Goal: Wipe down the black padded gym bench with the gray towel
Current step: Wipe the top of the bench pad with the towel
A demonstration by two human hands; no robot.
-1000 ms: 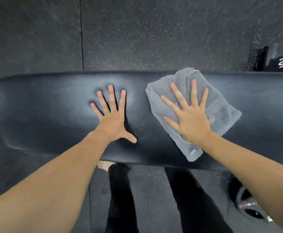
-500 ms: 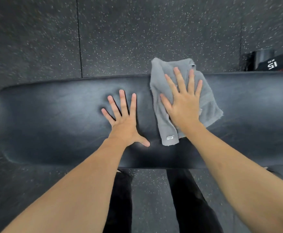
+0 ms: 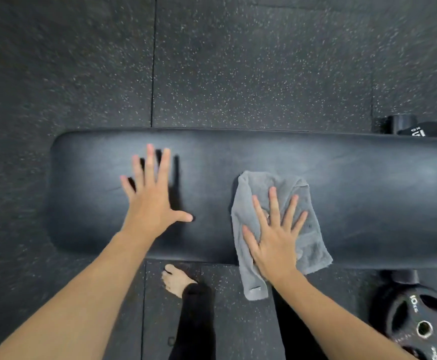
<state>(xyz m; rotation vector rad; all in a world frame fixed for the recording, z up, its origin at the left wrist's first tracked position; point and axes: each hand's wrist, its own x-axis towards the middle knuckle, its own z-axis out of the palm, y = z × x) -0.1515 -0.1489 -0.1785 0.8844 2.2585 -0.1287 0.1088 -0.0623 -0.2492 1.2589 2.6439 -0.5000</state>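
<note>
The black padded bench [image 3: 368, 190] runs left to right across the middle of the view. A gray towel [image 3: 248, 196] lies crumpled on its near half, with one end hanging over the near edge. My right hand [image 3: 274, 237] presses flat on the towel, fingers spread, not gripping it. Further left on the bench pad, my left hand [image 3: 149, 201] has its fingers apart and holds nothing. It looks slightly blurred, and its shadow falls to its right.
Speckled dark rubber floor tiles surround the bench. A black 10 kg weight plate [image 3: 417, 320] lies on the floor at the near right. Another dark weight [image 3: 419, 129] sits behind the bench's far right edge. My bare foot [image 3: 175, 280] stands just below the bench's near edge.
My right hand has dragged the towel from the bench's far edge back to the near edge, where it now overhangs. My left hand has shifted left and appears slightly lifted.
</note>
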